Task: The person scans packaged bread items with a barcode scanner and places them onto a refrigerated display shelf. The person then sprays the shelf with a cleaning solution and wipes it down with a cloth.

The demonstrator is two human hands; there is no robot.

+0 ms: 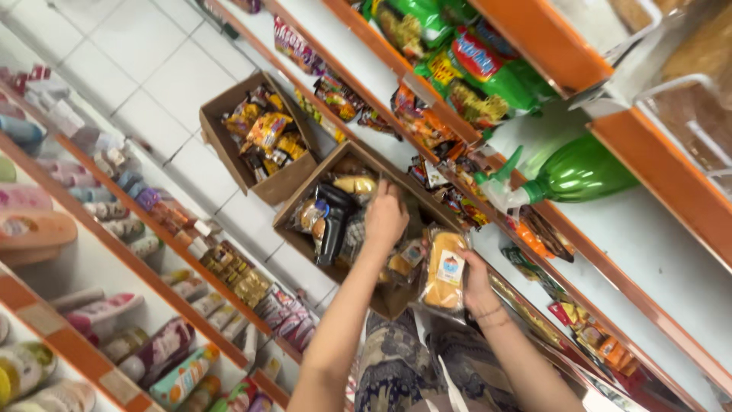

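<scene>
**Soft bread packs, lifted from a floor box**

The clear pack of yellow buns (444,271) sits in the right hand (474,278), at about 5 o'clock from the open cardboard box (301,204) on the tiled floor (168,84). The fingers wrap its right edge, closed on the wrapper. It looks light and squashy — the film is likely slippery, so a hold along the sealed edge or flat under the base would spare the buns from crushing.

The left hand (385,217) reaches down into the box among more wrapped bread; its fingers curl onto the packs, but I cannot tell whether they grip one. A black handheld device (333,221) lies in the box at 9 o'clock from that hand.

A second box of snack packets (263,133) stands at 11 o'clock. A green spray bottle (568,175) rests on the orange-edged shelf (648,164) at 2 o'clock.
</scene>
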